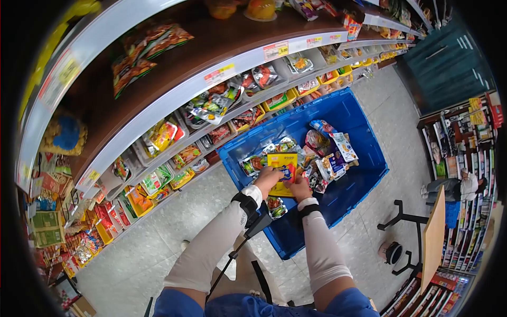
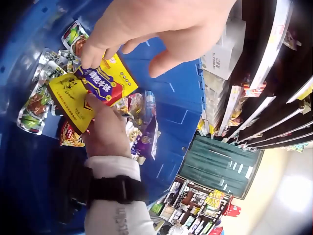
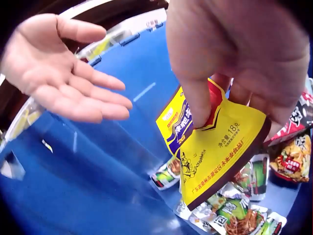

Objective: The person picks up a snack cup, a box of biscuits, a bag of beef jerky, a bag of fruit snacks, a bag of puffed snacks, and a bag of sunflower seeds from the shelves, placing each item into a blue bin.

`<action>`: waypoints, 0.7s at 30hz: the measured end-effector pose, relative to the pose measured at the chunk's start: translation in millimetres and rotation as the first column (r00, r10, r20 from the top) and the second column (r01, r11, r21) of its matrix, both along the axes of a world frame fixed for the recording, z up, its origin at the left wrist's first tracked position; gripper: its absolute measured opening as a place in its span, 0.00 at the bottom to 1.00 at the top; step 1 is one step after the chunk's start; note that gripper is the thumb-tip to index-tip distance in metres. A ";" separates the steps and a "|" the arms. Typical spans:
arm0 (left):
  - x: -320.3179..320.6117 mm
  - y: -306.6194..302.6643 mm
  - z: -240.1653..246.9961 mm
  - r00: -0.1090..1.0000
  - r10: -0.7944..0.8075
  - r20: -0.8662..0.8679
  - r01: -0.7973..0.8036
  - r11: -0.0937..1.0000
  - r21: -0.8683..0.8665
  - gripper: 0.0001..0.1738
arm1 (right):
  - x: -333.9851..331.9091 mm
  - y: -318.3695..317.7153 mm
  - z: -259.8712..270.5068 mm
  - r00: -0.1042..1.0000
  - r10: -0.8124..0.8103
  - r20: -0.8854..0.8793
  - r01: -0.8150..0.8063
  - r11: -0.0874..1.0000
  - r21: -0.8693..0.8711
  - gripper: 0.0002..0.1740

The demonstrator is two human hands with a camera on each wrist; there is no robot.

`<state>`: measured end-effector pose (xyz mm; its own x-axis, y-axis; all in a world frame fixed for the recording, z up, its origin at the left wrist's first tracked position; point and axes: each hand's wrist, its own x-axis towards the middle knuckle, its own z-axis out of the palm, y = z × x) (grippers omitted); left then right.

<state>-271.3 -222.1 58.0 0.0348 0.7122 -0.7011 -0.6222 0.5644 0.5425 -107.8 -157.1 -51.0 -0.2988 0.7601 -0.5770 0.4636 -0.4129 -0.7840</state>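
Observation:
My right hand point(image 1: 300, 188) pinches a yellow snack packet point(image 3: 220, 142) between thumb and fingers, above the blue crate. The packet has a purple and red panel, a dark brown end and Chinese print, and it bends at the grip. My left hand point(image 3: 63, 73) stands beside it with straight, spread fingers and the palm turned up, apart from the packet in the right wrist view. In the left wrist view its fingertips overlap the packet's upper end. Beneath lie several silver and green snack pouches point(image 3: 232, 215) and a red and yellow snack bag point(image 3: 293, 159).
The blue crate point(image 1: 369, 153) stands on the tiled floor point(image 1: 153, 238). Shelves with snack bins point(image 1: 163, 137) run along the left side. At the right are a wooden-topped table point(image 1: 434, 238), a dark green panel point(image 1: 449, 68) and a person point(image 1: 465, 187) by further shelves.

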 end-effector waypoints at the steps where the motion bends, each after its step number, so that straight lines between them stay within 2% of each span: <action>1: 1.7 3.4 -5.1 1.000 0.000 -0.010 0.000 0.999 -0.037 0.17 | 1.8 -0.2 -12.8 0.995 0.065 0.069 -0.066 0.998 0.005 0.18; 2: 3.0 5.4 -10.3 1.000 0.000 -0.019 -0.001 0.997 -0.073 0.17 | 3.2 -1.5 -24.5 0.982 0.131 0.140 -0.133 0.991 0.006 0.20; 3: 3.6 7.4 -16.3 1.000 -0.004 -0.022 0.002 0.997 -0.082 0.17 | 7.0 -3.1 -47.4 0.982 0.129 0.135 -0.130 0.992 -0.002 0.20; 5: 4.5 8.6 -31.3 0.999 -0.027 -0.042 0.022 0.993 -0.117 0.18 | 12.5 -7.8 -94.6 0.931 0.216 0.293 -0.243 0.968 0.058 0.24; 6: 3.6 9.6 -36.9 0.998 -0.036 -0.052 0.029 0.991 -0.133 0.18 | 4.6 -9.9 -78.7 0.932 0.218 0.289 -0.242 0.969 0.051 0.24; 8: 1.3 10.4 -36.3 0.996 -0.066 -0.068 0.053 0.984 -0.172 0.19 | -18.3 -12.5 -12.4 0.817 0.336 0.469 -0.352 0.934 -0.056 0.27; 9: 1.2 9.9 -36.5 0.995 -0.061 -0.082 0.046 0.984 -0.171 0.18 | -10.8 -15.3 -51.8 0.864 0.329 0.381 -0.354 0.935 -0.006 0.26; 10: 0.9 10.0 -36.4 0.994 -0.055 -0.094 0.039 0.985 -0.170 0.18 | -8.6 -14.3 -57.6 0.864 0.328 0.382 -0.353 0.936 -0.006 0.26; 12: 0.2 10.9 -35.5 0.991 -0.083 -0.102 0.060 0.976 -0.211 0.21 | -14.1 -15.9 -34.1 0.733 0.376 0.567 -0.436 0.899 -0.032 0.26; 14: 0.5 8.3 -32.6 0.994 -0.052 -0.092 0.024 0.957 -0.287 0.25 | -8.4 -12.4 -29.1 0.724 0.347 0.597 -0.418 0.908 -0.021 0.27; 16: -1.4 4.0 -31.9 0.996 -0.054 -0.071 0.033 0.963 -0.268 0.29 | 3.8 -5.2 -44.4 0.811 0.205 0.547 -0.318 0.940 0.120 0.29; 18: -1.7 1.0 -23.8 0.996 -0.093 -0.002 0.091 0.979 -0.182 0.28 | 0.0 1.6 -10.0 0.803 0.245 0.543 -0.363 0.924 0.120 0.27; 20: -1.4 -1.7 -3.5 0.998 -0.065 -0.015 0.061 0.983 -0.174 0.27 | -6.6 3.2 30.4 0.980 0.100 0.172 -0.093 0.994 -0.049 0.23; 21: -2.7 -4.4 3.9 0.994 -0.105 -0.026 0.102 0.989 -0.104 0.25 | -5.5 1.0 44.3 0.997 0.065 0.052 -0.064 0.998 -0.018 0.19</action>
<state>-274.0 -226.5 61.9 0.0811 0.6301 -0.7723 -0.5409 0.6786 0.4969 -113.3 -156.1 -6.7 -0.3159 0.7308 -0.6051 0.5301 -0.3930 -0.7514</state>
